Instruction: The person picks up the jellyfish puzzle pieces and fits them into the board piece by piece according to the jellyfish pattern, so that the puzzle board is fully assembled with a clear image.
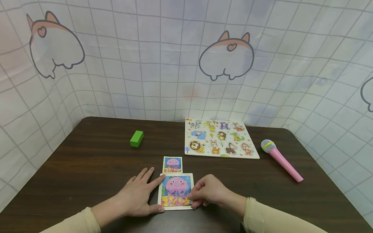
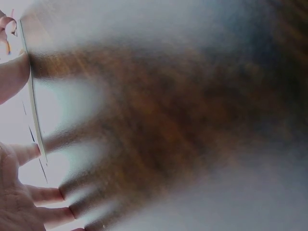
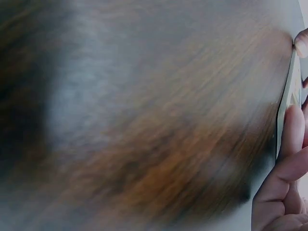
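In the head view a square jigsaw puzzle (image 1: 176, 189) with a pink jellyfish picture lies flat in a pale frame near the table's front. My left hand (image 1: 135, 195) rests beside it with fingers spread. Its index fingertip touches the frame's upper left corner and its thumb the lower left. My right hand (image 1: 211, 192) is at the lower right side, fingers curled, thumb and index pinching a puzzle piece (image 1: 186, 202) there; the fingertips partly hide it. A small jellyfish picture card (image 1: 172, 164) lies just above the frame. Both wrist views show the frame edge-on.
An animal puzzle board (image 1: 221, 138) lies at the back, right of the middle. A pink toy microphone (image 1: 284, 161) is on the right. One green block (image 1: 137, 138) stands at the back left. The dark wooden table (image 1: 87, 161) meets a gridded cloth (image 1: 169, 87) behind.
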Tool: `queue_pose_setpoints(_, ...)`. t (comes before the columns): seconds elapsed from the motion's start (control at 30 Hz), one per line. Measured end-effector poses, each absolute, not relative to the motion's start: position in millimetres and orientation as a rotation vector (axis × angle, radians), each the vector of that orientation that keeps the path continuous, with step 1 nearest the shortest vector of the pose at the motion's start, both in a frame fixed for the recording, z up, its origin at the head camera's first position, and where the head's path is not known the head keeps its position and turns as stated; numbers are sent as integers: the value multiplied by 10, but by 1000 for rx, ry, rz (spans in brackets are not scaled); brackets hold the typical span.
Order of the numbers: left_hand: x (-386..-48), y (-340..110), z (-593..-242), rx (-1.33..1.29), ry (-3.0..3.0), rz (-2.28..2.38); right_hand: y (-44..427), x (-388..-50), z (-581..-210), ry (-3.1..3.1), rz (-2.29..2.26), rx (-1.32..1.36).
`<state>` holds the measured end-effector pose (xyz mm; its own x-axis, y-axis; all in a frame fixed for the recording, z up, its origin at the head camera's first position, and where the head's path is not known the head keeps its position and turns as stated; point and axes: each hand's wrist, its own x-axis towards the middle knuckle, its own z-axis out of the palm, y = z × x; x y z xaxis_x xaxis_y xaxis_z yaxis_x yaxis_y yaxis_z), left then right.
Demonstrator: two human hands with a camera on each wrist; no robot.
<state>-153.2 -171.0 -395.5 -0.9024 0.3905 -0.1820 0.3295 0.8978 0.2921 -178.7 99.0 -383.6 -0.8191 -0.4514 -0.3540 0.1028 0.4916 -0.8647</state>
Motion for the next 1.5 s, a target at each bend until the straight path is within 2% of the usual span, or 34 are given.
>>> queue_pose_setpoints(0.63,-1537,-1711,-3937,552,2818,386,922,-1770,-3768,2335,-1187,-245)
queue_pose_setpoints(1.5,-1528,-1711,-3934,555,2825,393,861,-1821,-3774,2424,-1052,-351)
